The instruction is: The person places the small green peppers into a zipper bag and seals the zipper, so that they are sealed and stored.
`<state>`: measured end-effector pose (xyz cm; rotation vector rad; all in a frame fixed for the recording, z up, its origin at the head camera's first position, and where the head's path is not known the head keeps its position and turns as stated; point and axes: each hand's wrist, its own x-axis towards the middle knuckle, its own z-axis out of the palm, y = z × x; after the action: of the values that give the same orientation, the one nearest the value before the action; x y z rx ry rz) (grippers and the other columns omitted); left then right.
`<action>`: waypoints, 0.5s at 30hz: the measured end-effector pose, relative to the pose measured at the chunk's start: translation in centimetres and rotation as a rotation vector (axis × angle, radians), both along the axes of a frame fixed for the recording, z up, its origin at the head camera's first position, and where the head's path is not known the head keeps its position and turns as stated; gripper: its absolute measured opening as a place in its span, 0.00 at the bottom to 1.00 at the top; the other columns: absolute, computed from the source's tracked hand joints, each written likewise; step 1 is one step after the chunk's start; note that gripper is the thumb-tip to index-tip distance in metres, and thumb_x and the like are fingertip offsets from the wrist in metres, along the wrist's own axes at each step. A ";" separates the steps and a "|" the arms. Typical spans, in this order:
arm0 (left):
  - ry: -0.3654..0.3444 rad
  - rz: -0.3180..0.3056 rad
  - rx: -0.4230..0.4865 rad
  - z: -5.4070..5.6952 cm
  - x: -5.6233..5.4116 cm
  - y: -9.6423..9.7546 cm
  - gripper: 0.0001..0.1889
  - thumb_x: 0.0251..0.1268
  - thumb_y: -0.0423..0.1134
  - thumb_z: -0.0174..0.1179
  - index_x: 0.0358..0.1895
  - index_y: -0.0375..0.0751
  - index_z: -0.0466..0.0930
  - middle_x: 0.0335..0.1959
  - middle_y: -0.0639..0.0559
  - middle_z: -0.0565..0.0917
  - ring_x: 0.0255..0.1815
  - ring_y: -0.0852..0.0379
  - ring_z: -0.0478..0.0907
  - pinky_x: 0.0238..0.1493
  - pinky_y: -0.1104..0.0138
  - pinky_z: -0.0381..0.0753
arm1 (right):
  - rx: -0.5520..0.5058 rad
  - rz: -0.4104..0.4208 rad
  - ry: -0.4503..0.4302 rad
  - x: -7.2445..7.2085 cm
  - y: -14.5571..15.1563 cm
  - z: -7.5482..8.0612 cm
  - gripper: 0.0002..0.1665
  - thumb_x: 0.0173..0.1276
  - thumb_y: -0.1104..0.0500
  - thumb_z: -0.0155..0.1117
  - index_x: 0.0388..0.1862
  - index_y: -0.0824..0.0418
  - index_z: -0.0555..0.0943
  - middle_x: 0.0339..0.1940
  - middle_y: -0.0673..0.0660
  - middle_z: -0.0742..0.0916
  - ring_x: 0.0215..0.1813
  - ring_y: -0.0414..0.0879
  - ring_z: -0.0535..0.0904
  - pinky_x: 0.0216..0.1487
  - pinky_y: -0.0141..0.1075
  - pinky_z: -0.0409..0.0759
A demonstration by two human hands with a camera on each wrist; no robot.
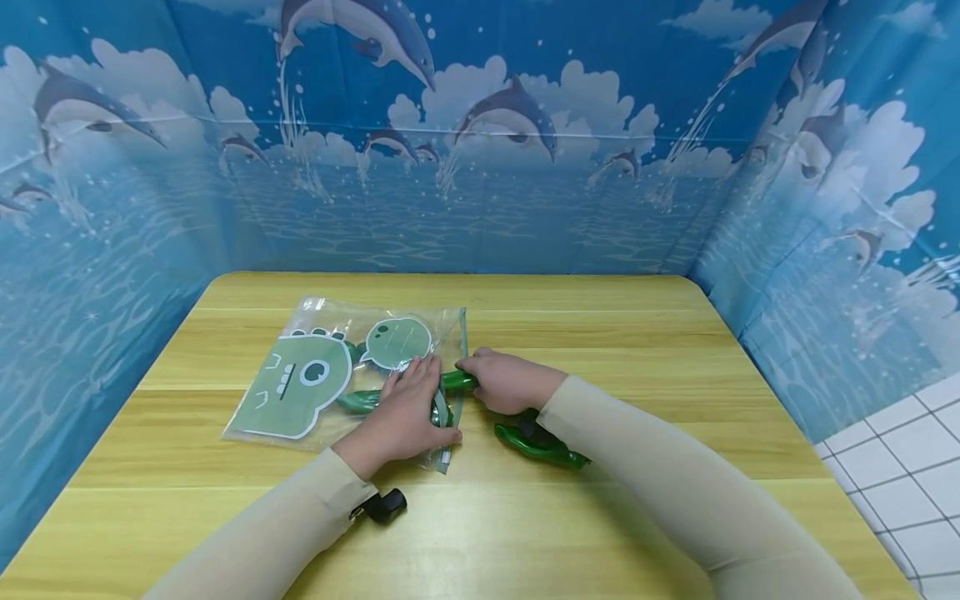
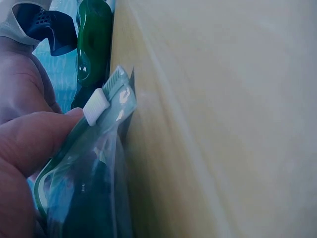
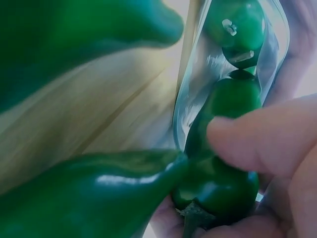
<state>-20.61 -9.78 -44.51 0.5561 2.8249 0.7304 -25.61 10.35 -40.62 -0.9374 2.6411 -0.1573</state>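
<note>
A clear zip bag [image 1: 292, 450] with green cartoon prints lies on the table, its mouth facing right, with several green peppers inside. My left hand [image 1: 408, 412] holds the bag by its mouth; in the left wrist view, the thumb [image 2: 37, 136] presses the rim beside a white slider [image 2: 96, 106]. At the opening, my right hand [image 1: 513, 382] pinches a glossy green pepper [image 1: 459, 381] that reaches partly into the bag. The right wrist view shows its stem end [image 3: 195, 213] under the thumb. Another pepper [image 1: 540, 446] lies on the table beneath my right wrist.
The wooden table [image 1: 600, 317] borders a blue dolphin-printed curtain [image 1: 480, 208] at the back and sides. A black wrist device [image 1: 386, 506] sits on my left wrist. White floor tiles [image 1: 915, 467] show at the right.
</note>
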 end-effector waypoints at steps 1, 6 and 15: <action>-0.003 0.000 -0.001 0.0 0.0 0.0 0.66 0.57 0.61 0.76 0.87 0.36 0.40 0.89 0.41 0.45 0.90 0.41 0.37 0.86 0.40 0.35 | 0.007 -0.002 -0.005 0.0 -0.1 0.0 0.31 0.82 0.61 0.56 0.81 0.66 0.67 0.70 0.66 0.80 0.68 0.54 0.80 0.71 0.47 0.79; -0.004 0.000 -0.012 0.0 -0.1 0.0 0.66 0.57 0.62 0.76 0.87 0.36 0.40 0.88 0.41 0.45 0.90 0.41 0.38 0.86 0.40 0.35 | 0.008 -0.003 0.003 -0.1 -0.7 0.0 0.32 0.83 0.61 0.57 0.81 0.67 0.66 0.73 0.66 0.79 0.73 0.56 0.77 0.75 0.48 0.75; 0.003 -0.005 -0.012 -0.1 -0.1 -0.1 0.66 0.57 0.62 0.76 0.86 0.35 0.41 0.88 0.40 0.45 0.90 0.41 0.38 0.86 0.39 0.35 | -0.053 -0.032 -0.002 -0.5 -1.0 -0.1 0.35 0.79 0.56 0.65 0.80 0.63 0.69 0.73 0.61 0.81 0.72 0.56 0.80 0.74 0.49 0.76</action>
<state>-20.67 -9.86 -44.58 0.5630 2.8275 0.7119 -26.07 9.36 -40.74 -0.9114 2.6628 -0.2364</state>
